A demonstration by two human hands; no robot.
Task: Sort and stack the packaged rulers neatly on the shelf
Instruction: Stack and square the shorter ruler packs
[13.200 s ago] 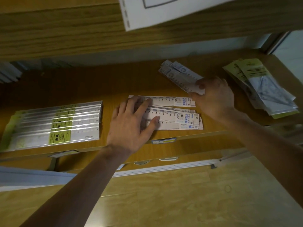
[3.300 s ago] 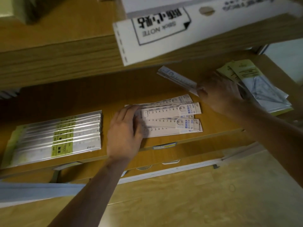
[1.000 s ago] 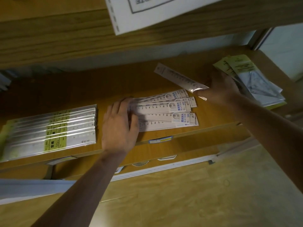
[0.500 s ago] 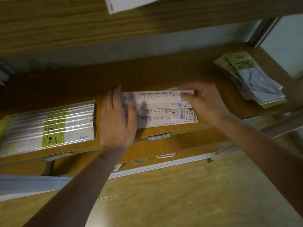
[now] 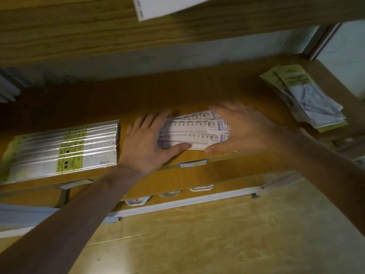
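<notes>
A pile of white packaged rulers [image 5: 194,131] with printed numbers lies near the front edge of the wooden shelf [image 5: 177,91]. My left hand [image 5: 147,141] covers the pile's left end, thumb along its front edge. My right hand [image 5: 243,128] cups the right end, fingers spread over the top. Both hands press the pile from its two ends. The rulers are slightly fanned, the top ones angled toward the back.
A neat row of clear packaged rulers with green labels [image 5: 65,149] lies at the left. Packaged sets [image 5: 304,95] lie at the right end of the shelf. An upper shelf board [image 5: 138,32] overhangs, carrying a white box [image 5: 167,5]. A price label [image 5: 192,164] marks the front edge.
My right hand brought the loose ruler from the back onto the pile and now clasps the pile's right end. My left hand slid onto the left end, squeezing the rulers together.
</notes>
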